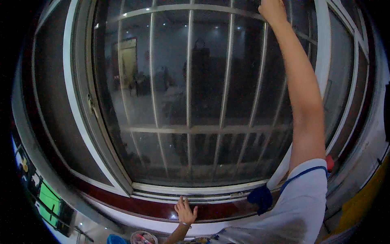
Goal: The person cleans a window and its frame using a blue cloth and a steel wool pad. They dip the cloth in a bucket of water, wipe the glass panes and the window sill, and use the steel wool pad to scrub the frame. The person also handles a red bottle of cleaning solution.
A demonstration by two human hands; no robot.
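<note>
Window straight ahead, filling most of the view, bars behind it. Right arm raised along its right side, elbow nearly straight; right hand at the view's top edge, fingers curled, partly cut off, cannot tell whether holding anything. Left hand low on the red sill, fingers loosely spread, gripping nothing visible, fingertips at the track. Bare sill between left hand and blue cloth; open stretch of window between both hands.
</note>
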